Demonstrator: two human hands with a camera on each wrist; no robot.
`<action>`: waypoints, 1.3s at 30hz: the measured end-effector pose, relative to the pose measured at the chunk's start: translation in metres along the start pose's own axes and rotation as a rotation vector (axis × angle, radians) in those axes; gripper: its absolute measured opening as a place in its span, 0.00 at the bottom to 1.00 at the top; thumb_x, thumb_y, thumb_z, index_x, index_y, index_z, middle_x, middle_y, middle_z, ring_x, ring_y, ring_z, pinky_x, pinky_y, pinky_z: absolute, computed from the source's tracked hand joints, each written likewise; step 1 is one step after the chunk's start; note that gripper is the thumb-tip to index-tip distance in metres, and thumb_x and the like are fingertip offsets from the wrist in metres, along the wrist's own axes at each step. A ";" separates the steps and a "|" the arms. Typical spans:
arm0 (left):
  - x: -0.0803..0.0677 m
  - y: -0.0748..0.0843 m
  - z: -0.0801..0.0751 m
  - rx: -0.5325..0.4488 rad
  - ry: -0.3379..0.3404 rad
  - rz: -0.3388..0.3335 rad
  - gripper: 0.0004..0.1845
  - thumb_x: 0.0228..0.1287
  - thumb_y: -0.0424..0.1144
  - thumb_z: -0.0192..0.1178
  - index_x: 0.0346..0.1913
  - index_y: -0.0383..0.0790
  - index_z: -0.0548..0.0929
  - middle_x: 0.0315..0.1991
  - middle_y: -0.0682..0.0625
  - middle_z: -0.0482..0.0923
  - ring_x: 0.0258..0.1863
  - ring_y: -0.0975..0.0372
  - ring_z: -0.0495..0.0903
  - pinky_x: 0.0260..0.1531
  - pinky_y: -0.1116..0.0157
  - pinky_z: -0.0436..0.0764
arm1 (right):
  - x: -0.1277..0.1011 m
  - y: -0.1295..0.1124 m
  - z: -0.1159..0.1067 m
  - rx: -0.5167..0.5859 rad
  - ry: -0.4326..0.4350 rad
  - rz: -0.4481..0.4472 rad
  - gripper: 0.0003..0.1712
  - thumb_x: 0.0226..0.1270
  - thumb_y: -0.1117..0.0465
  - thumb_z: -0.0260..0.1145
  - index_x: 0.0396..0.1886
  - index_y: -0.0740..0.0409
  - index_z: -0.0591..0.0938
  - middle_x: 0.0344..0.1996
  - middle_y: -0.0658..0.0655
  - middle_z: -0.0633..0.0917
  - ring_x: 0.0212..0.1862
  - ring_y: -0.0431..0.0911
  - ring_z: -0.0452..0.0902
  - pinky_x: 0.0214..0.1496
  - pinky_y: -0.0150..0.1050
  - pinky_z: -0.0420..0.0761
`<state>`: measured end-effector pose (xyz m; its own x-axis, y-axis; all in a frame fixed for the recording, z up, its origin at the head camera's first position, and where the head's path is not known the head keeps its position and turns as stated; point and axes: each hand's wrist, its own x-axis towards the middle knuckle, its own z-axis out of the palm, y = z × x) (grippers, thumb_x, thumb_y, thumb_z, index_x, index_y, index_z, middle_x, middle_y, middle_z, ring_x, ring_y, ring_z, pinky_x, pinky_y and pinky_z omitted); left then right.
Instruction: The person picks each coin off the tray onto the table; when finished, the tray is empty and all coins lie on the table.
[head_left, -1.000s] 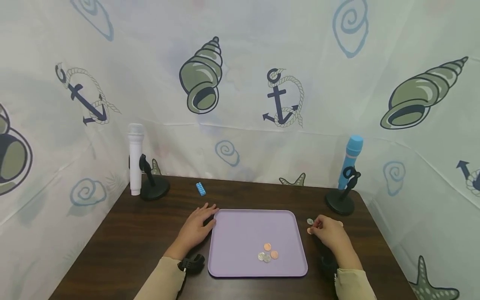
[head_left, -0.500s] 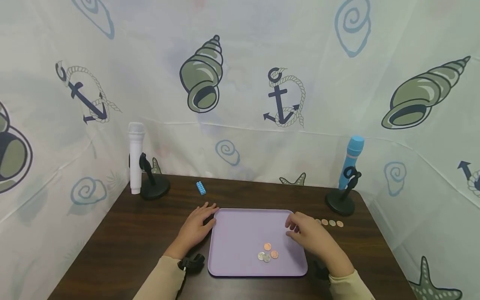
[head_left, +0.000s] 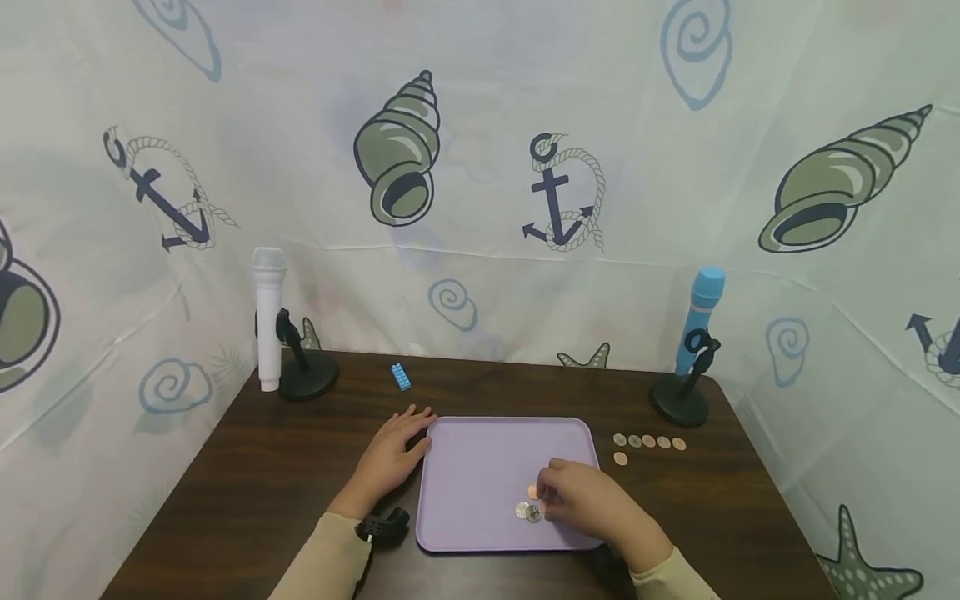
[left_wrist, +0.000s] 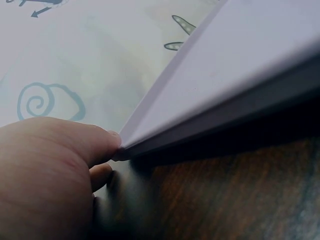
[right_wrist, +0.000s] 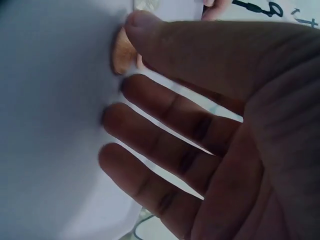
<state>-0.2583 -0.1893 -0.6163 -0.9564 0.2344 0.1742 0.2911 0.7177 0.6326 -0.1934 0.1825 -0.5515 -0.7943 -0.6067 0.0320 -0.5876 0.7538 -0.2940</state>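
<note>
Head view, right hand: the right hand had come across from the loose coins by the bench's right edge and sat over the tray's near right part, fingertips down at the coin cluster.
Head view, grip: fingers curled toward a copper coin, but from here I could not tell whether it was pinched or already let go.
Head view, tray: the purple tray lay at the middle of the bench, the coin cluster toward its near edge.
Head view, loose coins: a row of coins lay just off the tray's right edge, one more coin in front of it; the row showed in full now that the hand was gone from it.
Head view, left hand: the left hand was flat and relaxed at the tray's far left corner, same spot as a second ago.
Left wrist view: the left hand had fingertips against the tray corner, holding nothing.
Right wrist view: the right hand spread its fingers loosely over the tray, thumb tip touching a copper coin lying there.
Reading: one more coin seemed to have reached the tray; several were left outside.
</note>
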 end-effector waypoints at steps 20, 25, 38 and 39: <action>0.001 -0.004 0.000 0.008 0.020 0.031 0.26 0.81 0.46 0.63 0.77 0.48 0.80 0.81 0.48 0.73 0.87 0.49 0.61 0.88 0.40 0.54 | -0.010 -0.001 0.009 0.037 0.074 0.082 0.11 0.63 0.59 0.83 0.34 0.50 0.85 0.30 0.43 0.76 0.30 0.31 0.67 0.32 0.31 0.74; -0.001 -0.003 0.002 -0.004 0.023 0.040 0.26 0.82 0.45 0.63 0.77 0.47 0.79 0.81 0.48 0.73 0.87 0.47 0.61 0.87 0.39 0.54 | -0.011 0.001 0.011 0.097 0.090 0.085 0.15 0.64 0.61 0.82 0.32 0.46 0.81 0.27 0.39 0.77 0.29 0.31 0.68 0.31 0.30 0.73; -0.002 -0.003 0.003 -0.008 0.037 0.029 0.25 0.82 0.46 0.63 0.76 0.49 0.80 0.81 0.50 0.73 0.87 0.49 0.61 0.88 0.41 0.54 | -0.019 0.013 0.019 0.285 0.284 0.108 0.10 0.68 0.59 0.80 0.39 0.39 0.87 0.32 0.38 0.91 0.24 0.29 0.70 0.25 0.28 0.75; -0.002 -0.003 0.003 -0.007 0.036 0.030 0.25 0.81 0.46 0.64 0.76 0.48 0.80 0.81 0.49 0.73 0.87 0.49 0.61 0.88 0.41 0.54 | -0.020 0.014 0.019 0.300 0.298 0.115 0.11 0.68 0.61 0.81 0.38 0.39 0.87 0.33 0.38 0.91 0.24 0.29 0.70 0.26 0.28 0.75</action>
<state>-0.2566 -0.1896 -0.6208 -0.9476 0.2319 0.2198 0.3194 0.7064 0.6317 -0.1830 0.2009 -0.5742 -0.8877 -0.3905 0.2438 -0.4566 0.6791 -0.5747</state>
